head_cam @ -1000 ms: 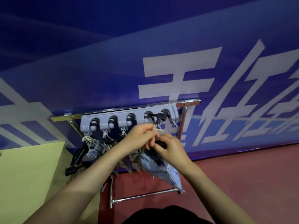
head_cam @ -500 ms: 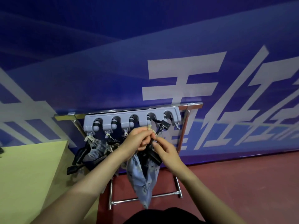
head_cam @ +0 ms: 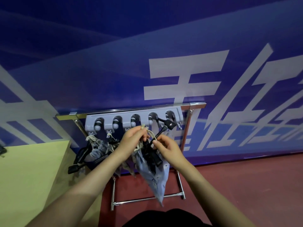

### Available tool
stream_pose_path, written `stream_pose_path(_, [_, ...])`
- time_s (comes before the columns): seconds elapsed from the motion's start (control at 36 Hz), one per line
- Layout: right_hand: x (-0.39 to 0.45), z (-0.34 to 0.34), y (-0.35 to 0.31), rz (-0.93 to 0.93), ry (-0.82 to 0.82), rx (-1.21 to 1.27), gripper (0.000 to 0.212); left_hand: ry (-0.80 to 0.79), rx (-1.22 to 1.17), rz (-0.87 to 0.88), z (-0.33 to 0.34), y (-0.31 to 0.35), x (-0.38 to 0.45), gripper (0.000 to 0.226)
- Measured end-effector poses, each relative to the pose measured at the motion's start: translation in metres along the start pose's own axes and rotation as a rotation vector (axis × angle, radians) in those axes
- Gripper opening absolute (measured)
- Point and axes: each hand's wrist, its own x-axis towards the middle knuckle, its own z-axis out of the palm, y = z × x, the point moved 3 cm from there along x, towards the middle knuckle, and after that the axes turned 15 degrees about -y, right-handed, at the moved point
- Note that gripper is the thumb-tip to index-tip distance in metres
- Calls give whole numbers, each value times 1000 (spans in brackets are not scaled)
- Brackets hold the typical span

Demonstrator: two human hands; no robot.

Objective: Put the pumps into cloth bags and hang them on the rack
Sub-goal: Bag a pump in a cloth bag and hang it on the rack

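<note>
I hold my left hand pinching the drawstring up toward the rack hooks while my right hand grips the bag mouth, so the pump hangs inside below, ready for hooking.

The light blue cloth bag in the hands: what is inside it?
A black pump sticks out of the light blue cloth bag, its top showing at the mouth. The lower part is covered by the cloth. Both hands, left and right, hold the cream drawstring.
</note>
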Motion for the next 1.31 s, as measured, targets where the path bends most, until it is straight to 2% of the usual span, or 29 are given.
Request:
stream_pose_path(0.14, [4, -20, 4, 13, 32, 47, 22, -104, 169, -59, -4, -9, 11, 22])
stream_pose_path(0.22, [12, -32, 15, 61, 51, 78, 23, -176, 411, -98, -1, -13, 22, 27])
stream_pose_path(0.33, [15, -41, 27, 102, -2, 156, 25, -306, 793, -63, 3, -14, 36, 42])
stream_pose_path(0.39, [15, -46, 29, 122, -66, 152, 24, -378, 833, -87, 2, -20, 43, 45])
stream_pose_path(0.5, [17, -54, 32, 151, -126, 139, 22, -433, 789, -227, -2, -37, 50, 33])
stream_pose_path(0.58, [24, -60, 35, 150, -57, 171, 20, -379, 806, -212, 4, -43, 51, 32])
stream_pose_path(0.69, [37, -63, 37, 150, 32, 247, 21, -216, 717, -171, 14, -46, 54, 35])
stream_pose_path(0.83, [55, -66, 51, 249, 118, 296, 24, -60, 652, -231, 25, -44, 64, 41])
stream_pose_path(1.0, [65, -65, 59, 273, 145, 266, 23, 104, 737, -361, 39, -44, 73, 44])
stream_pose_path(1.17, [70, -72, 63, 297, 84, 213, 21, 124, 728, -343, 41, -46, 75, 24])
stream_pose_path(1.31, [70, -70, 68, 279, 68, 175, 20, 107, 853, -326, 39, -51, 76, 23])
